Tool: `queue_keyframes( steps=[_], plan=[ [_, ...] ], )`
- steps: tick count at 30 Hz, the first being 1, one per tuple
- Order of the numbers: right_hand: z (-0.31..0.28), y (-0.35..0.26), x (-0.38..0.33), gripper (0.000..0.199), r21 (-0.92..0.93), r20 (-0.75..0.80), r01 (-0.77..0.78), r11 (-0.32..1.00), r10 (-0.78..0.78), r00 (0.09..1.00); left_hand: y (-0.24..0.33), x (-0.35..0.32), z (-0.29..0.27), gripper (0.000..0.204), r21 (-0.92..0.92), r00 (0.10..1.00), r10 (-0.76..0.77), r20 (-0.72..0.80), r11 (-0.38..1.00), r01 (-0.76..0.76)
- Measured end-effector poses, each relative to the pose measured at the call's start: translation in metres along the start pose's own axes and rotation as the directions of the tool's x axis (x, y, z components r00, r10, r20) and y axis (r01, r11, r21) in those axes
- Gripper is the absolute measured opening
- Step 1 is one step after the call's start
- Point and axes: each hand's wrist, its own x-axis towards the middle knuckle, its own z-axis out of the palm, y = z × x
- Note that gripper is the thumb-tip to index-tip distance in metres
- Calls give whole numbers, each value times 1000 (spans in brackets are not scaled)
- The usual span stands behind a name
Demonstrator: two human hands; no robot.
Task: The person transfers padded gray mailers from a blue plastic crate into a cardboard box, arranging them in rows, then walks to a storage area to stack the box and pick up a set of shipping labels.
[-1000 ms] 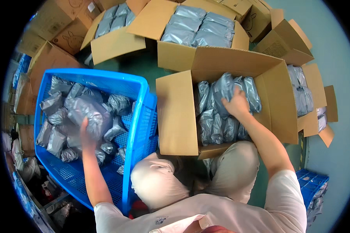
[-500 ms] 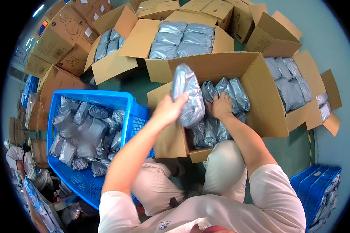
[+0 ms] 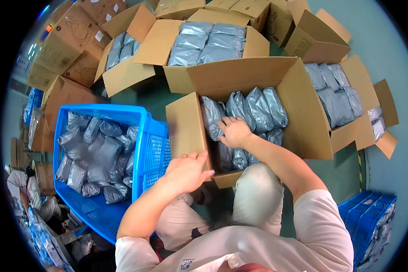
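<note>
Right hand (image 3: 235, 133), fingers spread, rests on silver packet (image 3: 210, 111) inside carton (image 3: 306, 111), likely soft, slick, best cupped mid-body; left hand (image 3: 185, 174), fingers bent, at carton's left flap (image 3: 185, 127), grip unclear.

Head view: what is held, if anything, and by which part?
Right hand touches a grey package at its right side; left hand, a carton flap at its near end. Gripping cannot be told.
</note>
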Motion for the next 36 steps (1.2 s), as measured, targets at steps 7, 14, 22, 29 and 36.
queue_keyframes(
  steps=[7, 14, 22, 29, 36],
  plan=[
    [24, 9, 13, 65, -396, 201, 101, 913, -21, 979, -18, -18, -14, 62, -75, 966, 134, -222, 985, -153],
    [18, 6, 44, 56, -392, 304, 23, 920, 106, 947, -70, -51, 7, 44, -333, 903, -93, -421, 941, -58],
    [-56, -32, 15, 64, 23, 298, -151, 988, 138, 945, -248, -90, 15, 21, -896, 538, -731, -421, 427, -120],
    [-109, -78, -9, 54, 143, 370, -174, 974, 110, 923, -394, -73, 300, 50, -119, 810, -557, 184, 805, 581],
    [-117, -140, -22, 51, 153, 343, 37, 988, -88, 935, -326, -37, 365, 109, 25, 772, -537, 341, 826, 563]
  ],
)
